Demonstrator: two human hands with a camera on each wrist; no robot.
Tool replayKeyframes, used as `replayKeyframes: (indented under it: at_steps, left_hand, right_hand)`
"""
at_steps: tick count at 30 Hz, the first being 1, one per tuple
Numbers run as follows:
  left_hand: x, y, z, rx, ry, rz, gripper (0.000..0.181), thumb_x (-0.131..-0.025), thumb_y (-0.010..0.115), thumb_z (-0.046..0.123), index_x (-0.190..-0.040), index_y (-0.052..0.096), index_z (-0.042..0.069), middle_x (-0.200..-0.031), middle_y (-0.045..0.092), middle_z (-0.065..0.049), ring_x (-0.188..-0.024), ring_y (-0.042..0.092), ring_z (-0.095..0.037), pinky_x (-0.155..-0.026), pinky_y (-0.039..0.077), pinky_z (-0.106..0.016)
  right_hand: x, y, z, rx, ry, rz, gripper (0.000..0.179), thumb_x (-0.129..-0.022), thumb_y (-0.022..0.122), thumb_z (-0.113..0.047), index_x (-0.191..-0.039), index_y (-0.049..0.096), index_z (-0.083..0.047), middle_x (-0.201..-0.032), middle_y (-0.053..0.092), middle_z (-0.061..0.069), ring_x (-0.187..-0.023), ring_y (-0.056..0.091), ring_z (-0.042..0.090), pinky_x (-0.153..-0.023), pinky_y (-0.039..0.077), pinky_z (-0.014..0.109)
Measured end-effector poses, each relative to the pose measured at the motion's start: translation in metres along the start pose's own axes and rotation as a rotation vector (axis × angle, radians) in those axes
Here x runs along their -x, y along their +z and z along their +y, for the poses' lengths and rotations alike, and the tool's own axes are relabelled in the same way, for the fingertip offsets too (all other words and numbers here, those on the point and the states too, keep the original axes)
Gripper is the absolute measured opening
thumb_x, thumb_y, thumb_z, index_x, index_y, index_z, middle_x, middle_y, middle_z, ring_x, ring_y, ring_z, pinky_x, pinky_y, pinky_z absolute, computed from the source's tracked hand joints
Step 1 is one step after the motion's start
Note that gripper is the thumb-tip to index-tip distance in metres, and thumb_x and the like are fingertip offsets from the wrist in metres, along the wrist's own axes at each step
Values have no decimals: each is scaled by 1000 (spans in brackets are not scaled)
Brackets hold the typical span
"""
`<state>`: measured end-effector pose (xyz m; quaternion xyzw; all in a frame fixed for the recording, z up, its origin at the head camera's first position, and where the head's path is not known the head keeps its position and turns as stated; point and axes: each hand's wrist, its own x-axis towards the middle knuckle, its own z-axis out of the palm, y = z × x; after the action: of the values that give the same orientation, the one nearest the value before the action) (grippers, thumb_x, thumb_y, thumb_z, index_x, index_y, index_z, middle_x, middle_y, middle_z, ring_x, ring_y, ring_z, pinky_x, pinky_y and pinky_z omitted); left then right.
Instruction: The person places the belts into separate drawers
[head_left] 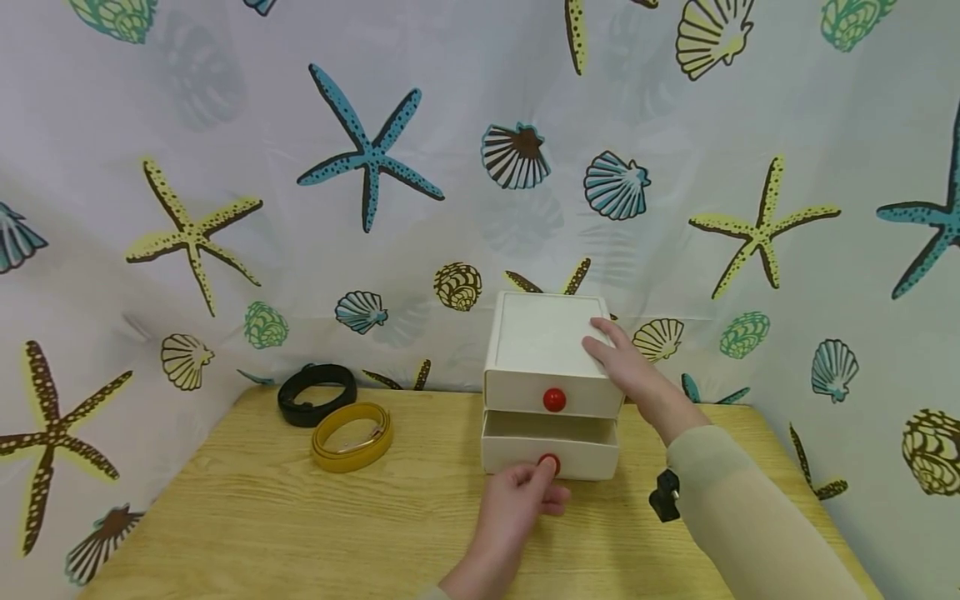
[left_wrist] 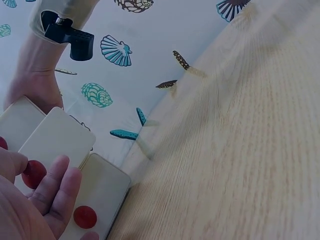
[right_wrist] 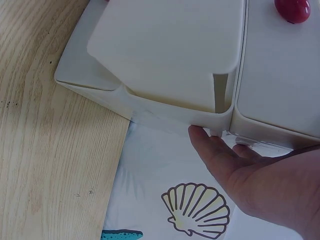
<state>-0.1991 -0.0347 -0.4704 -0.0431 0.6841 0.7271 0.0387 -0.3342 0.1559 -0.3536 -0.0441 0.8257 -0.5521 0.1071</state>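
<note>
A small white drawer cabinet (head_left: 547,332) with red knobs stands on the table. Its middle drawer (head_left: 588,460) is pulled part way out, and the inside that shows in the head view is bare. My left hand (head_left: 516,504) pinches this drawer's red knob (left_wrist: 34,174) between thumb and fingers. On the cabinet's right side lies my right hand (head_left: 628,365), two fingers over the top edge; the right wrist view has its fingertips at the side wall. The lowest drawer (left_wrist: 105,182) is closed, and so is the top one with its red knob (head_left: 554,400).
To the left on the wooden table (head_left: 247,517) lie a coiled black belt (head_left: 298,414) and a coiled yellow belt (head_left: 348,460). Behind the cabinet hangs a white curtain (head_left: 465,217) with starfish and shells. A black device (head_left: 664,497) sits at the right sleeve.
</note>
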Motion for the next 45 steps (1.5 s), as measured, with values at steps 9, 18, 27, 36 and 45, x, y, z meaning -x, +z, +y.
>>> replayKeyframes:
  at_steps: [9, 18, 27, 36, 45]
  left_hand:
    - [9, -1, -2, -18, -8, -18, 38, -113, 66, 38, -107, 78, 3, -90, 82, -9, -82, 80, -29, -98, 56, -49]
    - [18, -4, -4, -9, -12, -47, 36, -113, 66, 35, -107, 77, 2, -91, 82, -10, -82, 79, -30, -94, 56, -45]
    - [26, -10, -4, -38, -60, -85, 37, -113, 65, 37, -110, 78, 3, -92, 82, -8, -83, 80, -27, -100, 55, -50]
    - [31, -14, -4, -47, -75, -99, 38, -113, 66, 39, -114, 78, 3, -92, 82, -9, -83, 80, -25, -106, 53, -56]
    - [38, -20, -6, -47, -71, -134, 39, -112, 67, 39, -110, 78, 2, -91, 83, -9, -81, 81, -24, -94, 60, -40]
  right_hand:
    - [3, 1, 1, -7, 1, 2, 72, -117, 45, -49, -178, 13, -28, -182, 8, 22, -155, 34, 49, -119, 38, 70]
    - [3, 1, 2, 4, 11, 7, 71, -118, 44, -50, -178, 13, -29, -183, 7, 20, -158, 29, 50, -122, 33, 71]
    - [2, 1, 2, 14, 3, 10, 71, -118, 44, -49, -178, 13, -29, -183, 4, 19, -162, 21, 49, -125, 26, 73]
    - [0, 1, 2, 20, 5, 8, 71, -118, 44, -50, -178, 14, -30, -184, 4, 18, -162, 22, 49, -125, 27, 73]
    - [0, 1, 0, 26, 4, 0, 70, -118, 43, -50, -178, 13, -29, -183, 5, 19, -162, 22, 49, -125, 27, 73]
